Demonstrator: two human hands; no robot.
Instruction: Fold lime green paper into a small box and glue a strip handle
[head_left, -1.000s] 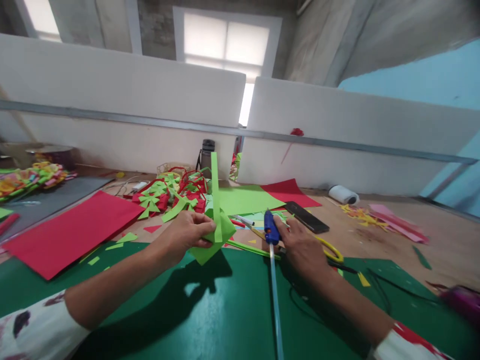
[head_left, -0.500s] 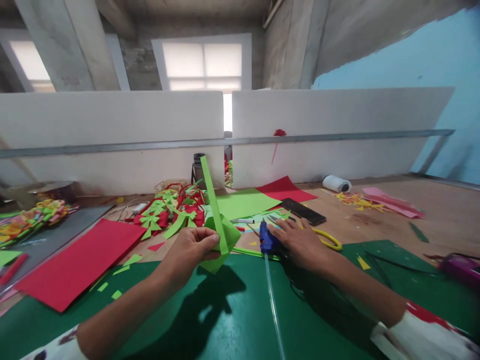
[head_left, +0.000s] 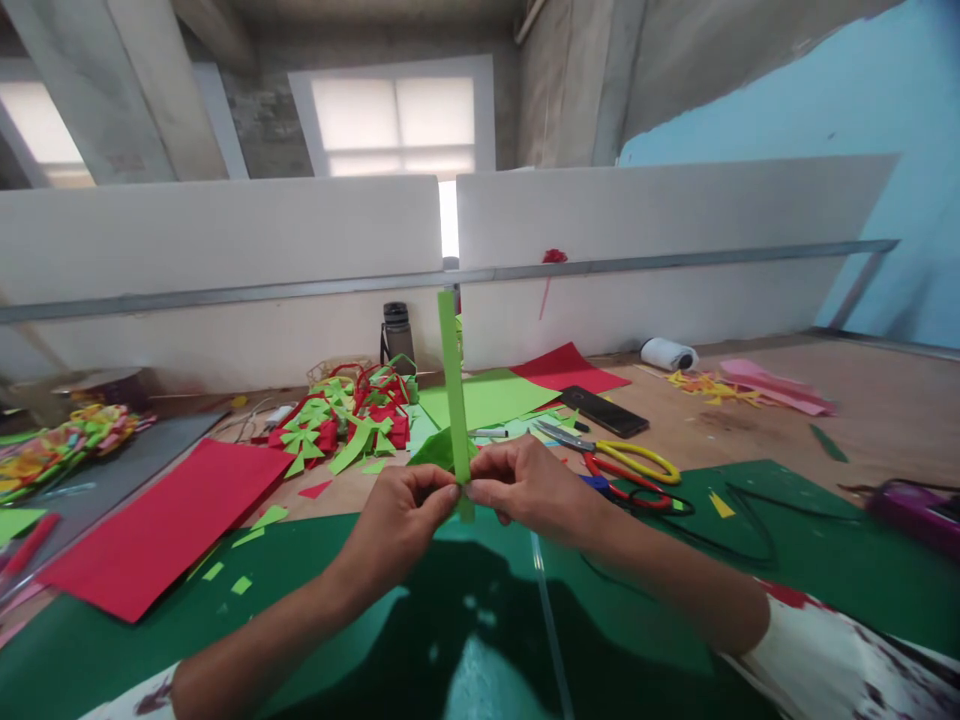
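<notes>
Both hands meet at the middle of the view over a dark green sheet [head_left: 135,650]. My left hand [head_left: 409,512] and my right hand [head_left: 525,485] pinch a folded light green paper piece [head_left: 454,400] between fingertips. A long narrow strip of it stands upright above the fingers. Behind my right wrist lies the blue glue gun [head_left: 596,483], mostly hidden, with its clear glue stick [head_left: 550,620] running toward me. Yellow-handled scissors [head_left: 622,455] and a red-handled pair lie just right of my right hand.
A red sheet [head_left: 157,525] lies at left, a heap of red and green paper bows [head_left: 341,415] behind it. A black phone [head_left: 604,410], light green and red sheets, a white roll [head_left: 667,353] and a dark bottle [head_left: 396,335] sit farther back. White partition boards [head_left: 660,250] close the desk.
My right hand has left the glue gun and moved left to join my left hand on the green paper. The strip now stands upright. The camera tilted slightly.
</notes>
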